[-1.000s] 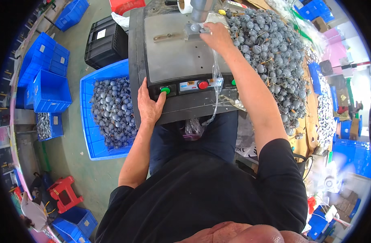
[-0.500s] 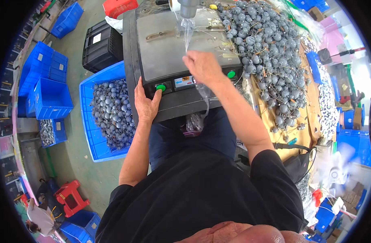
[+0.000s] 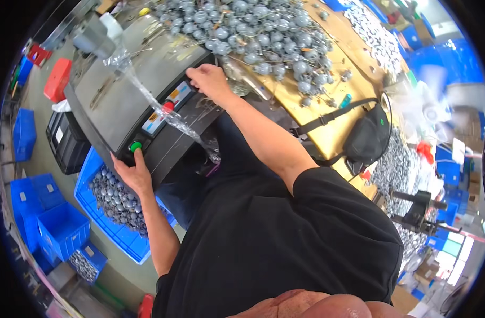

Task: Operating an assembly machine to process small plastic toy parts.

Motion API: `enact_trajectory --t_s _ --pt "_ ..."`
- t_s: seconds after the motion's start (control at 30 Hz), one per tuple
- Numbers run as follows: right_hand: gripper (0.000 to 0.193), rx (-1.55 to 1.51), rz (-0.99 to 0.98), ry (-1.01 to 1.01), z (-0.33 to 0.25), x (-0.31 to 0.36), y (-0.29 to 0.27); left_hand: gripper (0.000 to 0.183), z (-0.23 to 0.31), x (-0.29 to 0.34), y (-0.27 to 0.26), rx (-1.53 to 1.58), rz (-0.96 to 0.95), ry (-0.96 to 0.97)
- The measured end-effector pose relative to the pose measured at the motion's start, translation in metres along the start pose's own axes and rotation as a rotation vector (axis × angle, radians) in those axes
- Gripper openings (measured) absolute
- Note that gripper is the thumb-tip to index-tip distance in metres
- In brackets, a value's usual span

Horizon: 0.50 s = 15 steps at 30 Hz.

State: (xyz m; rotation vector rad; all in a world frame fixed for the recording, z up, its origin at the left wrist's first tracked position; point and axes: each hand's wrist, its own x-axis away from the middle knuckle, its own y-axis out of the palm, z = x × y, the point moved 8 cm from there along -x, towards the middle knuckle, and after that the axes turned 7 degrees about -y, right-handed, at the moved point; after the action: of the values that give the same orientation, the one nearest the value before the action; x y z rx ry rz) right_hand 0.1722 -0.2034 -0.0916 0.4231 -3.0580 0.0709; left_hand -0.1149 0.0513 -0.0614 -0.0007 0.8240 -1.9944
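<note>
A machine with a grey metal top (image 3: 134,74) and a dark front panel stands in front of me. My left hand (image 3: 134,172) rests at its left corner, thumb on a green button (image 3: 135,146), fingers apart along the edge. My right hand (image 3: 209,83) is at the panel's right end with its fingers curled; the spot beneath them is hidden, and nothing shows in the hand. From a grey nozzle (image 3: 95,38) a clear plastic film strip (image 3: 147,95) trails across the panel, past a red button (image 3: 169,106), towards my lap.
Grey balls on thin stems (image 3: 263,37) are heaped on the brown-topped table (image 3: 316,127) to the right. A black bag (image 3: 365,135) lies near its edge. A blue crate (image 3: 127,245) of similar balls stands left, near a black crate (image 3: 67,140). A fan (image 3: 430,108) is farther right.
The view has turned, so the machine now appears tilted and farther left. My right hand has moved from above the panel's middle to its right end. My left thumb stays at the green button.
</note>
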Motion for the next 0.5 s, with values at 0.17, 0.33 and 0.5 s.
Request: enact_trajectory --t_s 0.17,0.33,0.5 --pt "0.025 0.080 -0.178 -0.217 -0.108 0.050 -0.050 0.078 -0.010 -0.001 0.000 -0.020 -0.029 0.013" --pt "0.017 0.167 0.374 -0.499 -0.205 0.099 -0.231 0.076 -0.004 0.000 -0.005 0.017 -0.039 0.023" --pt "0.065 1.040 0.818 -0.178 -0.132 0.075 -0.490 0.072 0.006 0.000 0.006 0.035 -0.060 0.053"
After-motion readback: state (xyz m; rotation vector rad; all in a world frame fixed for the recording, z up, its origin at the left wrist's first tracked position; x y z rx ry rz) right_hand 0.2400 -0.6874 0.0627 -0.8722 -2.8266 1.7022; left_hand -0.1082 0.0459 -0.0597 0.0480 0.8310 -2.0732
